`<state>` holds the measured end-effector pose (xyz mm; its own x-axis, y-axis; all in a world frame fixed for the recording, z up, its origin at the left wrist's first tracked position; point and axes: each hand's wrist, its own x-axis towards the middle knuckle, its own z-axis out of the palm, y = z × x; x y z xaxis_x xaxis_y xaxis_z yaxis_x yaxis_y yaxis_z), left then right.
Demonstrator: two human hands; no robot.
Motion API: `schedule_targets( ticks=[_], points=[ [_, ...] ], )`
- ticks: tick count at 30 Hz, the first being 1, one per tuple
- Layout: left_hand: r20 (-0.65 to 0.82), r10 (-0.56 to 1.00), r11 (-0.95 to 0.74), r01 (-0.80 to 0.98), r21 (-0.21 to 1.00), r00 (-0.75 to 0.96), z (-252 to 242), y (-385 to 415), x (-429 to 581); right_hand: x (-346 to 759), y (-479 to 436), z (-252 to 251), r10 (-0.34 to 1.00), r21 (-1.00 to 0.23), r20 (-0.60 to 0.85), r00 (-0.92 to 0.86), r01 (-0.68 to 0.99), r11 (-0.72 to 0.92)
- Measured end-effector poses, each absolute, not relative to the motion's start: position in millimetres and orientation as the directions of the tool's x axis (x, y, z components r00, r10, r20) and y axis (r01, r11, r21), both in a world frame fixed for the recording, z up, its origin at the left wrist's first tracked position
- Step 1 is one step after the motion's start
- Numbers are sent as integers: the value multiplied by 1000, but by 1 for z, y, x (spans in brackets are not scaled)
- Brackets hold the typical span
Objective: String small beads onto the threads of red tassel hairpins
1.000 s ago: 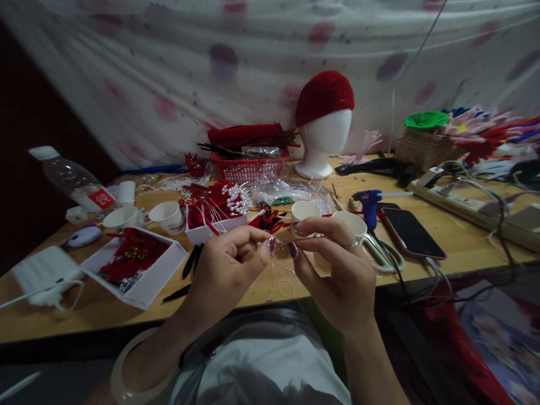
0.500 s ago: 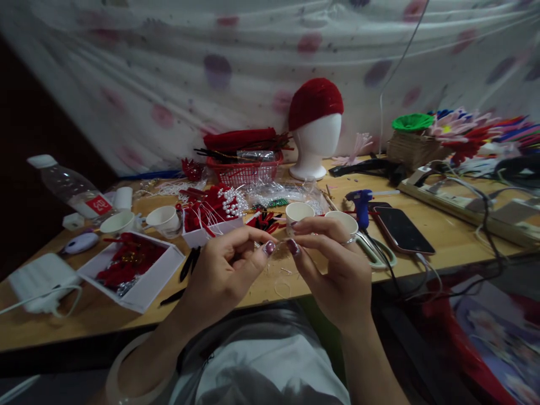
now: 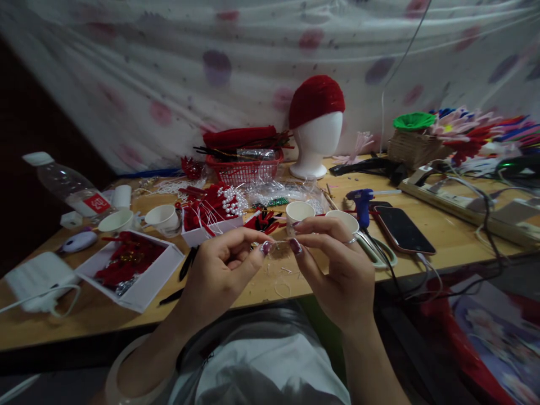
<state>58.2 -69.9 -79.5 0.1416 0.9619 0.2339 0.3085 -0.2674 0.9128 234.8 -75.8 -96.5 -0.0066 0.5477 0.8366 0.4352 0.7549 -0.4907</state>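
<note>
- A translucent sheet (image 3: 160,67) with pink and purple spots hangs behind everything.
- Below it spreads a wooden table (image 3: 97,312), crowded with craft supplies.
- A white mannequin head (image 3: 318,140) stands near the back, wearing a red cap (image 3: 316,101).
- Left of the head, a red plastic basket (image 3: 242,171) holds red and black materials.
- An open white box (image 3: 154,289) with red pieces in it sits beyond the left forearm.
- The left hand (image 3: 225,267) pinches between thumb and forefinger, gripping a strand's left end.
- The right hand (image 3: 343,270), ringed, pinches the right end likewise, just in front of two paper cups; green-handled scissors (image 3: 386,256) lie beside it.
- A smartphone (image 3: 403,228) rests farther right, near a blue glue gun (image 3: 363,205).
- Smallest, the thin strand (image 3: 279,242) spans the gap between both hands' fingertips, above the table.
</note>
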Motion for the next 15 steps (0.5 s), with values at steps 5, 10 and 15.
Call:
schedule_targets(
  ticks=[5,10,15],
  points=[
    [228,967,-247,197,949,114,-75,-71,59,233,-75,-97,548,-488,837,-18,430,760],
    [187,982,-181,176,968,-19,-66,-79,63,231,-75,-98,556,-496,831,-17,430,754],
    [200,980,-194,191,962,-11,-65,-80,62,231,-75,-97,552,-493,834,-12,435,754]
  ],
)
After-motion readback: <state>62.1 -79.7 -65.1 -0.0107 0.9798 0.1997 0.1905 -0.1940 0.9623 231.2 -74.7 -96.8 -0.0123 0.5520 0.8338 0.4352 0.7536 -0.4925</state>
